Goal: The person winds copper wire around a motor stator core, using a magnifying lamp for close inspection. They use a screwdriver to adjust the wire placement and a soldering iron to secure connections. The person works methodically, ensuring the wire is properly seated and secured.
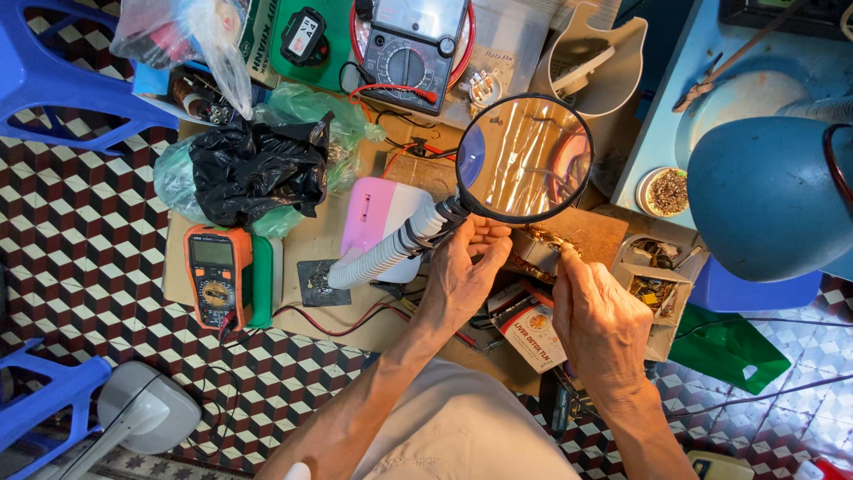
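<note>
A round magnifying lens [524, 158] on a white flexible neck [382, 253] hangs over a small wooden board [591, 233]. Under it lies a coil-like part with copper wire [542, 242]. My left hand [462, 276] reaches up from below, its fingers at the lens mount and beside the part. To the right, my right hand [597, 320] is closed with its fingertips on the part's right edge; whether it holds a tool is hidden.
An orange digital multimeter [217, 276] lies at the left, a black analog meter [409, 53] at the top. Black and green plastic bags [253, 169] are heaped nearby. A blue lamp shade [764, 196] looms at right, above a box of small parts [653, 280]. Blue stools [62, 76] stand on the checkered floor.
</note>
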`<state>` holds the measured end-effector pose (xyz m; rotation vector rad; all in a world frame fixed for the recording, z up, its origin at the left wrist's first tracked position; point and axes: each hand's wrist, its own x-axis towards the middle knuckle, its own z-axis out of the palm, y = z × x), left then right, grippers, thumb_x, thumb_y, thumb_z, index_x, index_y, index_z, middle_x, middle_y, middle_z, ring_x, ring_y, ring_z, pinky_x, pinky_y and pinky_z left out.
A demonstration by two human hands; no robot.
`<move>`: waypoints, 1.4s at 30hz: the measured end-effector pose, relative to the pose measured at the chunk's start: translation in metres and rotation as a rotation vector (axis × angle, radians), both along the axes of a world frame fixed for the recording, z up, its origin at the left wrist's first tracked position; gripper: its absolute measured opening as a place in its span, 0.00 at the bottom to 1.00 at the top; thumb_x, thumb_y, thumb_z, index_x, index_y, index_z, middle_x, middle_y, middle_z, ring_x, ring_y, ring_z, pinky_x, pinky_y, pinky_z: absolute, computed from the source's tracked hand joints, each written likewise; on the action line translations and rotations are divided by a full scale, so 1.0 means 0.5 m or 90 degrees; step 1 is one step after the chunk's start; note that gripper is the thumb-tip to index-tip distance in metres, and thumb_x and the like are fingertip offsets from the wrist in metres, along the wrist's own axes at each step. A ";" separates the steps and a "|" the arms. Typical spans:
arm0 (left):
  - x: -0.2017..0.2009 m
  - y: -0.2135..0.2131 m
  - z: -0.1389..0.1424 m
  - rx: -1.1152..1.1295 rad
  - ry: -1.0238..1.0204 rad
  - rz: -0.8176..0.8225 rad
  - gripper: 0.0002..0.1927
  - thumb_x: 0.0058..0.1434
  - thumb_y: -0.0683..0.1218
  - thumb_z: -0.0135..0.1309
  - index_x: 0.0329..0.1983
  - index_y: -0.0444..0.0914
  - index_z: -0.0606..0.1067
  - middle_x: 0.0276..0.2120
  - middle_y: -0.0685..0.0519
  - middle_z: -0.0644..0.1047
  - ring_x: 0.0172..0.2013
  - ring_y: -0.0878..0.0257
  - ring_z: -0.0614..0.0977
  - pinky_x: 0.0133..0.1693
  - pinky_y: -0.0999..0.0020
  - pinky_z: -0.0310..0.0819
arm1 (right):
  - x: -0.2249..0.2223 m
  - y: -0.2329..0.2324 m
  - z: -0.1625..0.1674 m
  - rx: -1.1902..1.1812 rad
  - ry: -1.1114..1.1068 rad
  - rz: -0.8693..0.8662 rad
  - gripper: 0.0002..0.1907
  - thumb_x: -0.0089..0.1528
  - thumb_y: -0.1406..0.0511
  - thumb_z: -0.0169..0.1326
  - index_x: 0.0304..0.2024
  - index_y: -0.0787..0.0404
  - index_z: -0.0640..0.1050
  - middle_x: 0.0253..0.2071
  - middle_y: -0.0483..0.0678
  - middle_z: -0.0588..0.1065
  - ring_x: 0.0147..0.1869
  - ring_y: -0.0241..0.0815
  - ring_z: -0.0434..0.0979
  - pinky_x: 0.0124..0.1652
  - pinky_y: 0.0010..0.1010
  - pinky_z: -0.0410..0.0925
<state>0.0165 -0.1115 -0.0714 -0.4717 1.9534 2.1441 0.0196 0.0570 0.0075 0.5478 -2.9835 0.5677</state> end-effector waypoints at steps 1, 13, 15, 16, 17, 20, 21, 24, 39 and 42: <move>0.003 -0.001 -0.002 -0.003 -0.003 -0.002 0.14 0.66 0.44 0.55 0.50 0.31 0.73 0.44 0.47 0.80 0.42 0.62 0.83 0.47 0.67 0.80 | 0.000 -0.001 0.000 -0.001 0.001 0.000 0.16 0.63 0.74 0.58 0.53 0.67 0.75 0.32 0.53 0.73 0.31 0.49 0.76 0.32 0.38 0.70; 0.032 -0.013 -0.042 0.010 -0.034 0.009 0.15 0.66 0.44 0.54 0.53 0.32 0.74 0.45 0.49 0.79 0.44 0.64 0.80 0.50 0.69 0.76 | 0.003 -0.007 0.008 -0.037 -0.008 -0.035 0.13 0.65 0.72 0.59 0.52 0.66 0.76 0.34 0.54 0.75 0.33 0.50 0.78 0.33 0.37 0.70; 0.038 -0.014 -0.044 -0.001 -0.047 0.012 0.15 0.65 0.44 0.54 0.53 0.33 0.74 0.45 0.50 0.79 0.44 0.65 0.81 0.49 0.69 0.77 | 0.006 -0.009 0.011 -0.057 -0.011 -0.046 0.13 0.65 0.72 0.58 0.52 0.66 0.76 0.36 0.54 0.76 0.34 0.50 0.79 0.34 0.37 0.71; 0.039 -0.015 -0.045 0.004 -0.048 0.015 0.15 0.65 0.44 0.54 0.53 0.33 0.74 0.45 0.49 0.79 0.44 0.65 0.81 0.49 0.69 0.77 | 0.005 -0.009 0.012 -0.061 -0.015 -0.049 0.13 0.66 0.72 0.58 0.52 0.66 0.76 0.36 0.55 0.77 0.34 0.50 0.80 0.34 0.37 0.71; 0.041 -0.016 -0.045 0.010 -0.049 0.017 0.15 0.65 0.44 0.54 0.53 0.33 0.74 0.45 0.49 0.79 0.44 0.65 0.81 0.49 0.69 0.77 | 0.005 -0.009 0.013 -0.065 -0.019 -0.053 0.12 0.66 0.72 0.58 0.52 0.66 0.76 0.37 0.55 0.77 0.34 0.50 0.80 0.34 0.36 0.72; 0.047 -0.020 -0.049 0.012 -0.065 0.027 0.16 0.65 0.44 0.54 0.53 0.33 0.74 0.45 0.50 0.79 0.45 0.65 0.81 0.49 0.69 0.77 | 0.006 -0.011 0.016 -0.072 -0.018 -0.061 0.13 0.66 0.71 0.58 0.53 0.66 0.76 0.38 0.56 0.78 0.35 0.50 0.81 0.34 0.37 0.72; 0.050 -0.020 -0.052 0.011 -0.073 0.031 0.16 0.65 0.44 0.54 0.53 0.33 0.74 0.45 0.50 0.79 0.45 0.65 0.81 0.49 0.69 0.77 | 0.007 -0.012 0.017 -0.073 -0.015 -0.063 0.13 0.66 0.71 0.58 0.53 0.66 0.76 0.38 0.56 0.78 0.35 0.51 0.81 0.34 0.37 0.72; 0.062 -0.025 -0.068 0.049 -0.080 0.050 0.16 0.64 0.44 0.55 0.53 0.32 0.74 0.44 0.50 0.79 0.44 0.65 0.80 0.49 0.69 0.77 | 0.012 -0.012 0.019 -0.081 -0.021 -0.079 0.14 0.66 0.71 0.58 0.54 0.67 0.75 0.40 0.58 0.78 0.35 0.51 0.81 0.35 0.37 0.72; 0.127 -0.023 -0.041 -0.042 -0.228 -0.032 0.18 0.63 0.52 0.54 0.47 0.35 0.80 0.27 0.43 0.84 0.24 0.60 0.81 0.30 0.68 0.75 | 0.186 0.165 0.125 -0.131 -0.079 -0.481 0.10 0.62 0.66 0.57 0.46 0.55 0.82 0.27 0.52 0.79 0.28 0.42 0.82 0.31 0.33 0.71; 0.137 -0.008 -0.014 -0.126 -0.233 -0.097 0.22 0.65 0.55 0.55 0.37 0.30 0.84 0.23 0.41 0.84 0.22 0.61 0.81 0.30 0.67 0.76 | 0.211 0.218 0.137 -0.200 0.008 -0.517 0.08 0.65 0.66 0.53 0.45 0.60 0.79 0.36 0.53 0.78 0.34 0.42 0.80 0.36 0.34 0.72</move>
